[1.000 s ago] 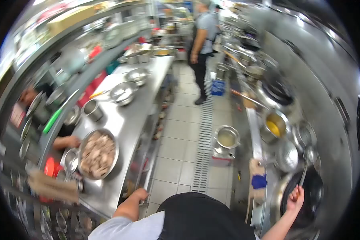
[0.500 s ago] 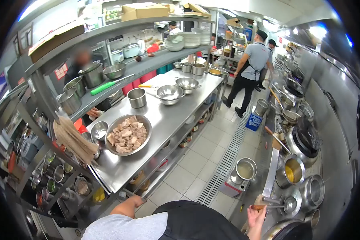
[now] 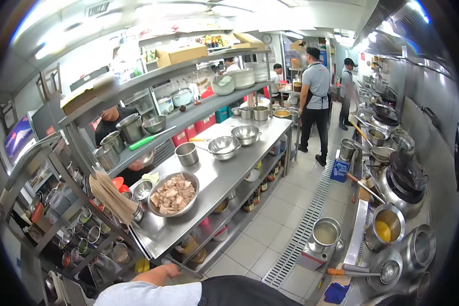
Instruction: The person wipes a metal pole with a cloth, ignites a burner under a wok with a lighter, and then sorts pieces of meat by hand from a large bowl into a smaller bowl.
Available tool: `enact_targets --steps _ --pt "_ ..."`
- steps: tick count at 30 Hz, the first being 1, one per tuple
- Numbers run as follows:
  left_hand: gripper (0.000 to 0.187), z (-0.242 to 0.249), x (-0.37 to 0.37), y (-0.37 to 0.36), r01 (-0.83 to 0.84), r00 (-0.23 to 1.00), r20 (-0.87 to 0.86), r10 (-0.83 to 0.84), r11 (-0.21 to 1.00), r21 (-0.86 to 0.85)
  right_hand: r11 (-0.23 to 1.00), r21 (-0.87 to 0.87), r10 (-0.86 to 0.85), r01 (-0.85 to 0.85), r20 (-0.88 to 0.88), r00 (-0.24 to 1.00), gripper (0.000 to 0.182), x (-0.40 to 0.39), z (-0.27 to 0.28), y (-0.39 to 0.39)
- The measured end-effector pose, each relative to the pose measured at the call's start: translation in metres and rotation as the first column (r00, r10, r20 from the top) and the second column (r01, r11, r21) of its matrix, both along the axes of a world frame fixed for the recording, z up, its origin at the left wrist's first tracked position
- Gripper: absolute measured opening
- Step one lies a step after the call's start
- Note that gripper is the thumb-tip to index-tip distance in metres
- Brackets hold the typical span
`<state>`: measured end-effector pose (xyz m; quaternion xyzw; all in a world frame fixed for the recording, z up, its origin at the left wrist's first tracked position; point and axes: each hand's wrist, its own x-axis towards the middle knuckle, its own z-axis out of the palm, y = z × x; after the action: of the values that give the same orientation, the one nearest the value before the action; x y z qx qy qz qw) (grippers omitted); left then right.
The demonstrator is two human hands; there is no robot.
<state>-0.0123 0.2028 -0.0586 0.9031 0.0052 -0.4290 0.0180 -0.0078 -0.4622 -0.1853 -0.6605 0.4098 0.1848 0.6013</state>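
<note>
My left hand (image 3: 172, 270) shows at the bottom, near the lower shelf at the front corner of the steel table (image 3: 160, 242); its fingers are too small to make out. My right hand is out of the frame. On the table stands a steel bowl (image 3: 194, 205) of meat chunks (image 3: 174, 194), with a steel pot (image 3: 187, 154) behind it. At the lower right, a ladle (image 3: 390, 272) with a wooden handle lies over a strainer (image 3: 377, 264), beside a blue cloth (image 3: 336, 293).
Two people (image 3: 316, 92) (image 3: 346, 92) stand in the aisle; another person (image 3: 109, 122) is behind the shelf. A pot (image 3: 326, 232) sits on a low box (image 3: 310, 257) on the floor. Woks and pots (image 3: 385, 229) line the right counter.
The view has tilted up and shifted. My right hand, which was at the wooden handle of the ladle, has left the frame. The blue cloth has come into sight.
</note>
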Motion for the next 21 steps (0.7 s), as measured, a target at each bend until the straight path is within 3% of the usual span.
enact_targets --steps 1,2,4,5,6,7,8,11,15,19,21 --pt "0.05 0.006 0.001 0.0 0.108 0.993 0.054 -0.109 0.994 0.007 1.0 -0.017 0.014 -0.013 0.001 1.0 0.075 0.006 -0.006 0.001" --pt "0.05 0.013 0.007 0.0 0.101 0.993 0.064 -0.102 0.995 0.02 0.999 -0.043 0.029 -0.029 0.003 1.0 0.075 0.013 -0.013 0.002" --pt "0.05 0.068 0.019 -0.028 -0.105 0.988 -0.099 0.115 0.989 0.103 0.996 -0.068 0.054 -0.054 0.001 0.999 0.075 0.021 -0.024 0.005" --pt "0.05 0.065 0.018 -0.02 -0.099 0.988 -0.105 0.112 0.987 0.124 0.994 -0.083 0.068 -0.067 0.0 0.998 0.075 0.024 -0.029 0.006" --pt "0.048 0.058 0.02 -0.004 0.005 1.0 0.01 -0.005 0.998 0.068 0.993 -0.091 0.072 -0.073 -0.007 0.997 0.075 0.026 -0.032 0.009" --pt "0.047 0.087 0.025 -0.016 0.116 0.984 0.132 -0.118 0.993 0.023 0.992 -0.096 0.079 -0.081 -0.014 0.997 0.075 0.028 -0.036 0.012" --pt "0.044 0.116 0.03 -0.037 -0.195 0.981 0.017 0.194 0.98 0.033 0.99 -0.105 0.09 -0.092 -0.019 0.996 0.075 0.031 -0.038 0.013" --pt "0.042 0.124 0.033 -0.044 -0.103 0.986 0.143 0.091 0.992 0.076 0.985 -0.122 0.119 -0.121 -0.025 0.993 0.075 0.038 -0.048 0.016" --pt "0.043 0.137 0.02 -0.065 -0.209 0.966 0.174 0.193 0.974 0.083 0.972 -0.155 0.172 -0.177 -0.049 0.984 0.075 0.04 -0.056 0.017" --pt "0.042 0.132 -0.005 -0.066 -0.142 0.985 0.117 0.13 0.985 0.1 0.955 -0.184 0.223 -0.232 -0.07 0.972 0.075 0.043 -0.06 0.019" --pt "0.041 0.117 -0.014 -0.054 -0.043 0.999 0.005 0.043 0.994 0.104 0.943 -0.205 0.25 -0.26 -0.076 0.965 0.075 0.043 -0.059 0.018"
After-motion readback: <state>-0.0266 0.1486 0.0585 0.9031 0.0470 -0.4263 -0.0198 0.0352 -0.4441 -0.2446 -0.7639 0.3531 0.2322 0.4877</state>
